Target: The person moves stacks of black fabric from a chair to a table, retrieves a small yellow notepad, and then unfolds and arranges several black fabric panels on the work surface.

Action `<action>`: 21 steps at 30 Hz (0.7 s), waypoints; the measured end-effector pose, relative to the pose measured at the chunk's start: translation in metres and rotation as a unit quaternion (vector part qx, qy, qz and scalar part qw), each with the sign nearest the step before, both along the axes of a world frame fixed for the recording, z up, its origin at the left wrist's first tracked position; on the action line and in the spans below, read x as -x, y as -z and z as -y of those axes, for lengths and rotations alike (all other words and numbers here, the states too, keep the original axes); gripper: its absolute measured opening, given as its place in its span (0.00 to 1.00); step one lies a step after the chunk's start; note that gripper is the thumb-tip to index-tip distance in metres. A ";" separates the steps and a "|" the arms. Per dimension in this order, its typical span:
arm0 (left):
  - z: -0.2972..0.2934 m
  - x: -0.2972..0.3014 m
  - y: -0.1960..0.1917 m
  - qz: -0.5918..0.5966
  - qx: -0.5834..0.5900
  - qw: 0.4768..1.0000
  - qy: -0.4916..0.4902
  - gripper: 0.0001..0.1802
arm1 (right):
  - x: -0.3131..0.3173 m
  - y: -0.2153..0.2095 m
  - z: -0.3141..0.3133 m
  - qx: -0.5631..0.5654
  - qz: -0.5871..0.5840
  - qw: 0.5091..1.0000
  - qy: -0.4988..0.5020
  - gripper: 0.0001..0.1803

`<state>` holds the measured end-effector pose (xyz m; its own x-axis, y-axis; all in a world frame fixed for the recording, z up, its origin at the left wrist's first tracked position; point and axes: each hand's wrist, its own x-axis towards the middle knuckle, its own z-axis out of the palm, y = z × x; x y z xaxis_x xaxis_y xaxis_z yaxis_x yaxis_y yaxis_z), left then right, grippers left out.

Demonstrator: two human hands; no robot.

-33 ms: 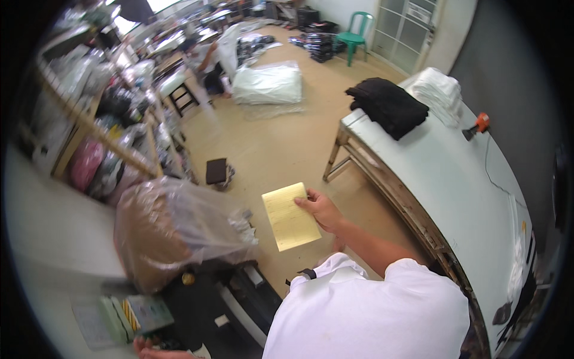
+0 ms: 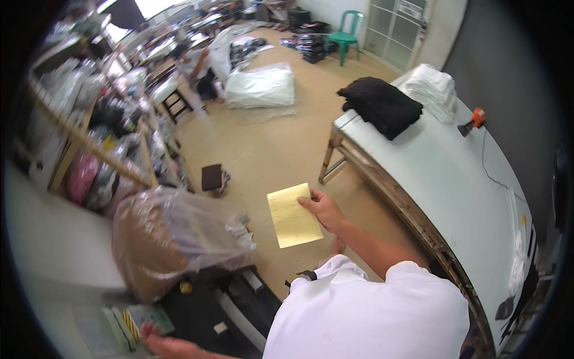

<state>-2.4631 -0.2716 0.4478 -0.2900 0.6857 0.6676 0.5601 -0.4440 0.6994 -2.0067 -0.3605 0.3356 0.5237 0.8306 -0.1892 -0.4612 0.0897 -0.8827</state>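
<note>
My right hand (image 2: 323, 210) is closed on the right edge of a yellow sheet of ruled paper (image 2: 295, 218), thumb on its face. Faint writing lines cross the sheet, which hangs in front of my white shirt. My left hand (image 2: 160, 342) is low at the left, its fingers loosely stretched and somewhat blurred, with nothing seen in it. It is over a black surface (image 2: 194, 323), beside a pale green box (image 2: 146, 317) with a yellow-and-black striped patch. A large clear plastic bag (image 2: 179, 233) with brown contents stands just beyond.
At the right runs a long pale table (image 2: 460, 179) bearing folded black cloth (image 2: 382, 107), folded white cloth (image 2: 429, 90) and an orange corded tool (image 2: 476, 118). Bagged goods fill shelves (image 2: 107, 131) at left. A wrapped white bale (image 2: 260, 87), a crouching person (image 2: 200, 66) and a green chair (image 2: 345, 37) are farther off.
My left hand has risen and come further into view at the lower left. The yellow paper has shifted slightly to the right, still in my right hand. The whole view has turned a little.
</note>
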 end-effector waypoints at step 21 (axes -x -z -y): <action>0.117 -0.903 0.182 -0.211 0.034 0.682 0.700 0.22 | -0.366 0.211 0.305 0.401 0.092 0.831 0.374 0.20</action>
